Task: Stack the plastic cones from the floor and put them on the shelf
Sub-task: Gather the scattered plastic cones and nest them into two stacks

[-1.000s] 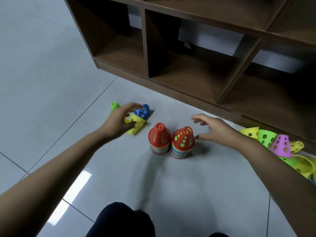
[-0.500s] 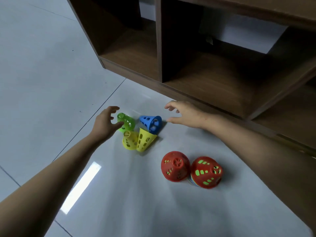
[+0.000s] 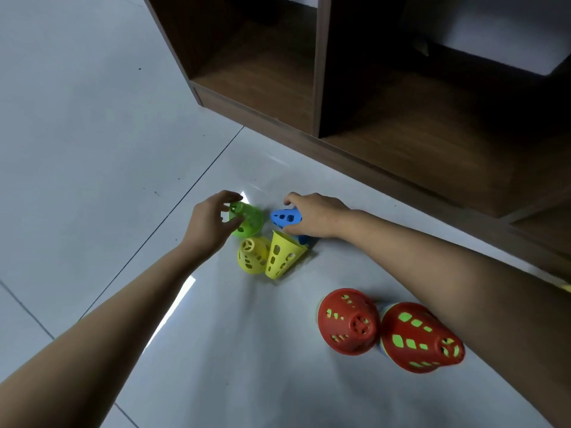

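Note:
Several perforated plastic cones lie on the grey tiled floor. My left hand (image 3: 211, 222) curls round the narrow end of a green cone (image 3: 249, 220). My right hand (image 3: 313, 216) grips a blue cone (image 3: 285, 218) lying on its side. Just below them lie two yellow cones, one (image 3: 251, 255) with its tip toward me and one (image 3: 282, 256) tilted beside it. Two stacks topped by red cones (image 3: 347, 321) (image 3: 421, 338) stand at the lower right, under my right forearm. The brown wooden shelf (image 3: 349, 143) with open compartments fills the upper right.
Grey floor tiles with dark seams stretch to the left and toward me. The shelf's low front ledge (image 3: 253, 111) runs diagonally just beyond the cones. A bright light reflection (image 3: 173, 307) lies on the floor beside my left forearm.
The view has come closer to the loose cones. My left hand has closed on the green cone and my right hand has dropped from the air onto the blue cone.

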